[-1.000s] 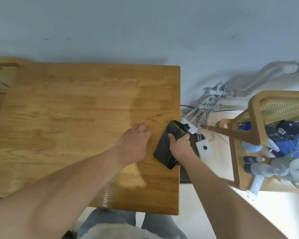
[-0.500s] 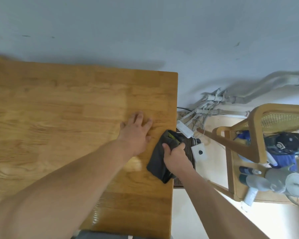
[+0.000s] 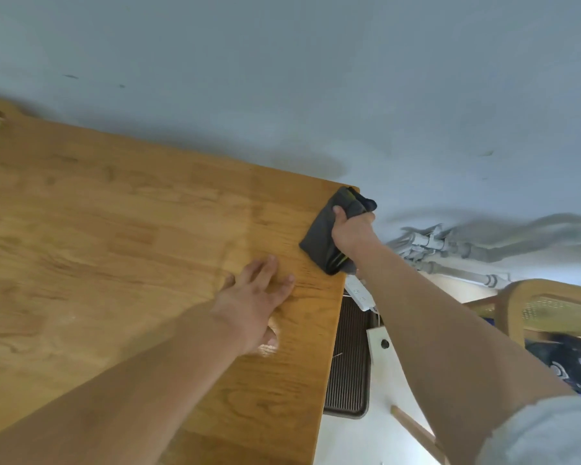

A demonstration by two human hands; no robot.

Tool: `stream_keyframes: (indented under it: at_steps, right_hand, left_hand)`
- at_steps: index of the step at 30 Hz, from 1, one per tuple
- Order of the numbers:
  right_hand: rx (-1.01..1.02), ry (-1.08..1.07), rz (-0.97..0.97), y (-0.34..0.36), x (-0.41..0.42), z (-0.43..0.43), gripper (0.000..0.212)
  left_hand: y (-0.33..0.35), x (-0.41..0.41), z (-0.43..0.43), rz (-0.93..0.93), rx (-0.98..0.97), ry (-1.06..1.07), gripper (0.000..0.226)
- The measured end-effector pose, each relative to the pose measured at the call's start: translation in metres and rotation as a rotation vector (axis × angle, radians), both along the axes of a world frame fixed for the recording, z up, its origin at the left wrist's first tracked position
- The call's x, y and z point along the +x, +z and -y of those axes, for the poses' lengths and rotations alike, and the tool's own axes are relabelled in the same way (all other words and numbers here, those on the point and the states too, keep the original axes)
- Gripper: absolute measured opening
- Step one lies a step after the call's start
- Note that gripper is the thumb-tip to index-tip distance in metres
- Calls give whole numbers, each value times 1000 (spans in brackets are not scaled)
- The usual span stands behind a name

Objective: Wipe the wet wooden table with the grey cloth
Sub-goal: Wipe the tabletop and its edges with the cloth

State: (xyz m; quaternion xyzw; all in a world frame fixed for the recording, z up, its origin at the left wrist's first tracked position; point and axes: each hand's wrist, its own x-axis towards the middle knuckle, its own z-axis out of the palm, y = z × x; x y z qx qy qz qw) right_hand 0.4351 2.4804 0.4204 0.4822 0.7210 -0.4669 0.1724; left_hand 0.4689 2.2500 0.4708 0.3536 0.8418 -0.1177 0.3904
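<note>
**Two bare arms, one pale sleeve**

The right arm (image 3: 450, 347) wears a light grey-blue sleeve (image 3: 547, 431) of soft, slightly rumpled cloth. Its rounded hem shows at the frame's five o'clock corner. Past that hem the arm is uncovered down to the right hand (image 3: 351, 229). The left arm (image 3: 131, 380), entering from seven o'clock, is uncovered all the way to the left hand (image 3: 252, 303).

1. We see the wooden table (image 3: 114, 229) as honey-brown, streaked with darker grain.
2. Our grey cloth (image 3: 319, 243) is charcoal, with what may be yellow-green stripes.
3. The wall (image 3: 282, 62) is pale blue-grey.
</note>
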Motion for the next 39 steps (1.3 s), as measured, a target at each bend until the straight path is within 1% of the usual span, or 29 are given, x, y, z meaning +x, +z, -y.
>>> stream_keyframes:
  at_steps: [5,9,11,16,19,21,23,26,29,31,35,39]
  right_hand:
    - [54,-18,-53,-9,-25,-16,74]
    - [-40,-67,-114,-2,-18,-14,74]
    - [-74,-58,-123,3,0,-6,74]
    - [-68,12,-130,9,76,34,70]
    - [-30,92,-94,10,115,55,72]
    - [-4,130,-58,9,122,59,70]
    - [-29,128,-50,8,110,51,70]
    - [-85,57,-70,7,68,27,74]
    - [-66,42,-82,7,19,1,81]
    - [-53,16,-93,5,-9,-13,82]
    - [-19,2,-108,3,-42,-30,78]
    - [6,38,-145,-3,-54,-39,67]
  left_hand:
    - [0,0,-1,4,-5,3,108]
    - [5,2,-1,12,-27,-3,109]
    - [5,4,0,13,-34,-5,110]
    - [4,3,-3,5,-40,-17,110]
    - [3,4,-3,0,-47,-20,109]
    - [1,4,-3,-6,-40,-11,108]
    - [1,2,-4,-4,-28,2,108]
    - [1,0,-6,-2,-27,1,109]
    - [1,2,-5,25,-35,13,109]
    - [2,1,-7,39,-31,28,110]
    - [2,-2,-7,48,-19,28,110]
    - [-1,-1,-4,47,-12,20,110]
